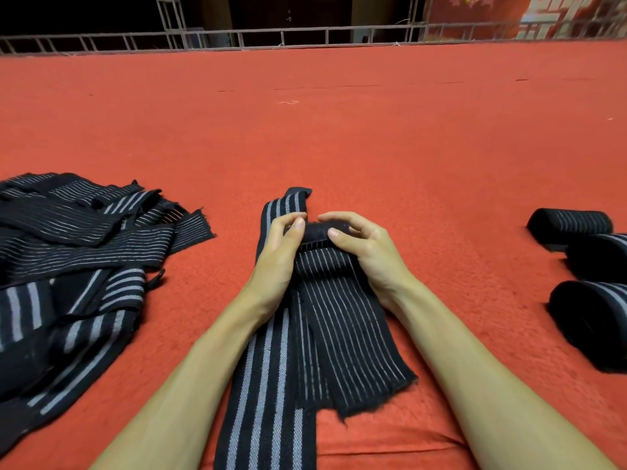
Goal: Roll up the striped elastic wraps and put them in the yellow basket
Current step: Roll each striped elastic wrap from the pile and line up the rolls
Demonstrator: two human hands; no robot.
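Black elastic with thin pale stripes: that is the wrap I am working on, and it lies directly under and behind both hands. Its far end is curled into a small roll that sits crosswise between my fingertips. The left hand pinches one end of that roll with thumb and curled fingers, and the right hand curls over the other end. Both are equally close to it.

The wrap's long axis runs from the hands back toward my body, between the forearms, to a frayed edge just inside the right forearm. As I judge it, the roll has to travel toward me along that line, both hands turning it together.

A second wrap with broad grey stripes lies under the first and just to its left, parallel to it, its far end poking out beyond the left fingers. The knit looks stretchy and soft, likely to spring loose if the turns are slack.

Well to the left of the left hand is a loose pile of wraps; well to the right of the right hand are finished rolls. All rest on a fuzzy red surface. I cannot see the yellow basket.
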